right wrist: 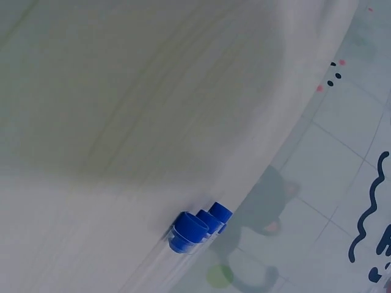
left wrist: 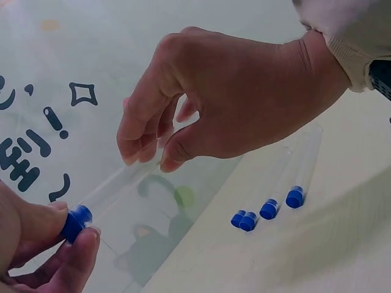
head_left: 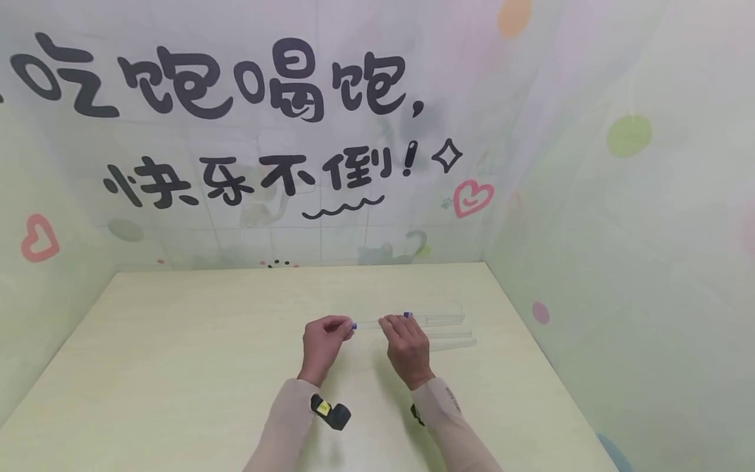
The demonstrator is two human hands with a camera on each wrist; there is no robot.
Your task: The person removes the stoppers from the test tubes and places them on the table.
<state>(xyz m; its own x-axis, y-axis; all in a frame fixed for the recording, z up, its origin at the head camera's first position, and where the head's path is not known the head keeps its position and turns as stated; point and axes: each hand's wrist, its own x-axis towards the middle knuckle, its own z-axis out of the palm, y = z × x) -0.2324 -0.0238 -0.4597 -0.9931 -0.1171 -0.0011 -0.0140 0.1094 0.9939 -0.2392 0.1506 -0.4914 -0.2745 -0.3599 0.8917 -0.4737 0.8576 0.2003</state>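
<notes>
A clear test tube (left wrist: 116,186) with a blue cap (left wrist: 76,223) is held above the table between both hands. The left hand (head_left: 323,347) pinches the cap between thumb and fingers. Further along, the right hand (head_left: 408,351) grips the tube near its other end with thumb and fingertips, its palm facing down. In the left wrist view, several more capped tubes lie on the table beyond the right hand, one blue cap (left wrist: 295,196) nearest. The right wrist view shows blue caps (right wrist: 190,227) of the lying tubes, but neither hand.
The pale wooden table (head_left: 206,367) meets a printed back wall (head_left: 265,229) with dark lettering. A side wall (head_left: 619,262) rises along the table's right edge. The lying tubes (head_left: 451,343) extend to the right of the right hand.
</notes>
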